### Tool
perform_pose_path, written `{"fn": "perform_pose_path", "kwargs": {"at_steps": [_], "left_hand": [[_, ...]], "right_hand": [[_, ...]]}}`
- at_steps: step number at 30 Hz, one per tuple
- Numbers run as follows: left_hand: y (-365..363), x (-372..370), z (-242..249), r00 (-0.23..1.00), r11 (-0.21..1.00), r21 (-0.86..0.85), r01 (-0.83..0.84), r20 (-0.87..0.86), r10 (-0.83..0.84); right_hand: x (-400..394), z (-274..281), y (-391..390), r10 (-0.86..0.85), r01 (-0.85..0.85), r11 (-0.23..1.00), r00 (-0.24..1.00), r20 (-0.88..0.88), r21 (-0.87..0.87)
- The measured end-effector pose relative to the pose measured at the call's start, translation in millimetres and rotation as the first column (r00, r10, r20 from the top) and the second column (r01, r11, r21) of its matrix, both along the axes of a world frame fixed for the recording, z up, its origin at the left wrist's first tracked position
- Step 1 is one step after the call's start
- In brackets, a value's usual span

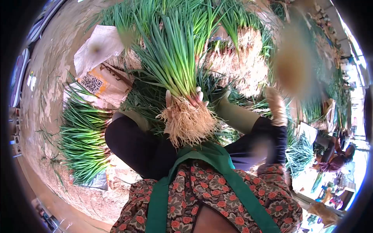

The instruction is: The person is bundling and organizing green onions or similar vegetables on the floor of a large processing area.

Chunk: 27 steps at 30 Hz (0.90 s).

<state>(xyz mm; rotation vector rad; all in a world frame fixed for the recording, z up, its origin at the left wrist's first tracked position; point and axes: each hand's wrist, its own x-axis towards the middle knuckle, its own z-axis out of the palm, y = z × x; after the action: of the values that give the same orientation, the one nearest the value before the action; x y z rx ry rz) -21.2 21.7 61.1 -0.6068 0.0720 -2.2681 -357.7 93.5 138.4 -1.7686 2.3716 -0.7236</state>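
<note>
A bunch of green onions [180,70] hangs in front of my apron, its green leaves pointing away from me. Its pale, tangled roots [190,120] face my body. My left hand [168,100] is closed around the lower stems, with light-coloured fingertips showing on both sides; the roots cover most of the palm. Off to the right, my right hand [276,106] is raised in a pale glove, apart from the bunch. Motion blur smears its fingers. Nearest to it is a stack of rooted green onions [243,64].
Left of my knee lies a pile of green onions [85,136]. A paper sack with a printed code [93,83] sits above it. More green leaves [155,15] are heaped ahead. At far right, another person [336,157] is near more onions [299,155]. Lens smudges blur the upper right.
</note>
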Motion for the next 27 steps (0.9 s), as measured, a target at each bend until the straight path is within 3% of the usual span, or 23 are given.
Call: {"fn": "perform_pose_path", "kwargs": {"at_steps": [4, 8, 11, 17, 20, 26, 27], "left_hand": [[1.9, 8.6, -0.9, 0.997, 1.000, -0.020, -0.022, 0.073, 0.023], [-0.7, 12.7, -29.6, 0.971, 0.984, -0.082, -0.159, 0.168, 0.171], [-26.5, 6.4, -55.5, 0.946, 0.954, -0.105, -0.282, 0.135, 0.295], [-26.9, -13.3, -83.6, 0.928, 0.924, -0.105, -0.367, 0.029, 0.371], [-16.4, -18.1, -80.7, 0.962, 0.967, 0.084, -0.241, 0.156, 0.226], [-0.3, 5.1, 7.5, 0.963, 0.958, 0.243, -0.154, 0.254, 0.090], [-9.9, -11.4, -6.4, 0.946, 0.962, 0.127, -0.240, 0.252, 0.203]], "right_hand": [[125.1, -20.8, -47.1, 0.371, -0.383, 0.923, 0.912, 0.176, 0.039], [196.9, -33.0, -63.0, 0.534, -0.552, 0.832, 0.824, 0.188, 0.059], [207.4, -42.1, -73.4, 0.530, -0.554, 0.829, 0.822, 0.209, 0.076], [212.8, -31.9, -54.3, 0.530, -0.559, 0.823, 0.818, 0.223, 0.095], [213.9, -28.7, -31.1, 0.524, -0.566, 0.816, 0.810, 0.263, 0.119], [219.0, -25.6, 39.4, 0.481, -0.559, 0.810, 0.807, 0.344, 0.179], [219.1, -24.7, 48.5, 0.474, -0.554, 0.812, 0.810, 0.345, 0.184]]}}
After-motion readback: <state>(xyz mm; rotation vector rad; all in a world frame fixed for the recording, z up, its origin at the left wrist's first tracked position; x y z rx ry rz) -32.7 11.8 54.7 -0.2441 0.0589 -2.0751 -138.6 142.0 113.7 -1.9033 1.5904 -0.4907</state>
